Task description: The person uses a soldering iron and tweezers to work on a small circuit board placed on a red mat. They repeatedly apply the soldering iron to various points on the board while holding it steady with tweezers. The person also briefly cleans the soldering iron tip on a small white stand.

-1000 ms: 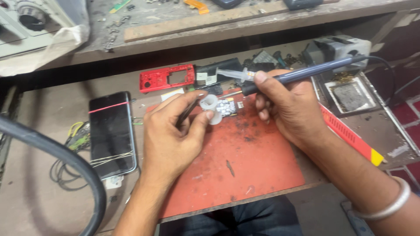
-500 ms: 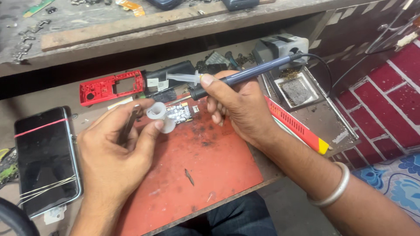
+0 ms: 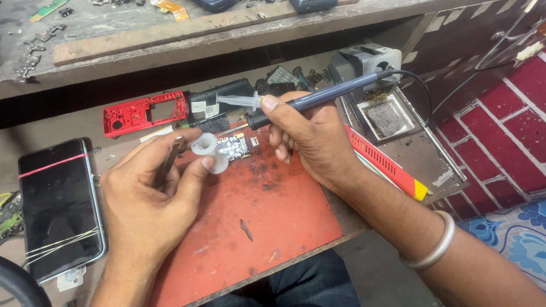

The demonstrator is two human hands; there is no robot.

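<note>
Circuit board (image 3: 233, 146) lies small and flat at the far edge of the red work mat (image 3: 250, 227), between both hands. Left hand (image 3: 149, 199) sits nearest on the mat, grip closed around a white solder spool (image 3: 209, 152) pinched between thumb and fingertips, with dark tweezers (image 3: 168, 165) tucked under the fingers too; spool is just beside the board. Right hand (image 3: 310, 136) is on the other side, grip wrapped pen-style on a blue-grey soldering iron (image 3: 318, 96), its tip angled down toward the board; can't tell if the tip touches. Silver bangle (image 3: 429, 250) on the right wrist. Left of the mat, a dark phone (image 3: 57, 207) lies face up on the tabletop (image 3: 74, 122), thin wires across its lower part. Right of the mat, a red and yellow tool (image 3: 387, 165) lies diagonally. Farther back, a red phone frame (image 3: 145, 113), a black part beside it, and a soldering stand (image 3: 372, 65) with a grey sponge tray (image 3: 387, 116). Cluttered shelf (image 3: 170, 34) above.
</note>
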